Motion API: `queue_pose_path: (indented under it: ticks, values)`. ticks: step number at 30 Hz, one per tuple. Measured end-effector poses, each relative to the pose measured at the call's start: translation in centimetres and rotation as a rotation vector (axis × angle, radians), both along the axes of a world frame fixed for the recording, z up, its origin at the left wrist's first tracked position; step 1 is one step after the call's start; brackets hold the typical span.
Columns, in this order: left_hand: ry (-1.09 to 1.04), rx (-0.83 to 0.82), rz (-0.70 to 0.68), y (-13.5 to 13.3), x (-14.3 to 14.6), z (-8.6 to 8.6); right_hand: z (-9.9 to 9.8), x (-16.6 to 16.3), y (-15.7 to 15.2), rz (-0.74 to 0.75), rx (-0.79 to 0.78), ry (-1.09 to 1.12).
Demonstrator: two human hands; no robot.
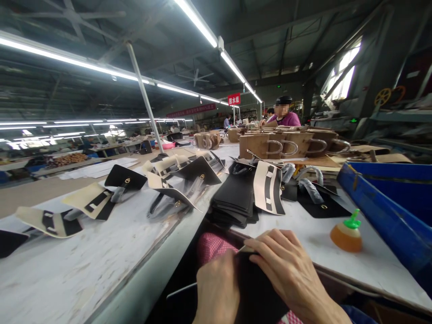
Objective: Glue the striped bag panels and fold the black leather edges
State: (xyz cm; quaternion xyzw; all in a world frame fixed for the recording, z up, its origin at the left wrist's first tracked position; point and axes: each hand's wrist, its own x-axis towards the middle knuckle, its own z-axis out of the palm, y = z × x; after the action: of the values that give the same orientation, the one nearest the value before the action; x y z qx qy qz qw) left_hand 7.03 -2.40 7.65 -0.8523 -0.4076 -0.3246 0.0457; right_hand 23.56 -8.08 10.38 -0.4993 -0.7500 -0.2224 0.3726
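Before the table edge, at the lap: black panel (261,288), held upright-slanting between the two hands, over a pink checked cloth (216,247).
Right hand (290,265): fingers close together, bent over the panel's upper edge and pinching it.
Left hand (218,285): blurred, curled at the panel's left side; whether its fingers pinch the panel cannot be told.
Thin pale bar (182,290): juts out left of the left hand; whether tool or edge, unclear.
Stack of black panels (234,193): on the right-hand table (381,261), just ahead of the hands; a cream panel (270,191) with a dark strip leans at its right.
Black flap (322,202): flat, gold clasp showing, wrapped handle on top.
Amber bottle (346,236): tilted, green nozzle up, near the blue bin (381,202).
Left-hand table (108,261): cream-and-black pieces (96,200) spread along it.
Brown bags (254,146): standing in rows farther back, clear-wrapped handles outward; a person in a purple top (292,119) behind them.
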Motion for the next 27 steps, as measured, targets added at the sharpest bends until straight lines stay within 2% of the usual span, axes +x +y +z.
queue_pose_path:
  ticks: [4,9,16,21,27]
  values:
    - [-0.074,0.034,0.004,0.2,-2.0,0.2,-0.1,1.3,-0.9,-0.027,0.075,0.137]
    - [-0.205,0.142,-0.032,-0.1,-3.5,0.0,-1.5,1.9,-0.4,-0.005,0.124,0.452]
    - [-0.32,0.135,-0.193,-0.4,-3.7,-0.2,-1.1,1.3,0.1,0.148,0.005,0.819]
    - [-0.379,0.049,-0.296,-1.0,-4.1,0.2,-0.7,1.2,0.1,0.244,-0.162,1.113]
    - [-0.419,-0.02,-0.452,-1.0,-4.7,0.5,-0.7,1.2,0.2,0.277,-0.277,1.243]
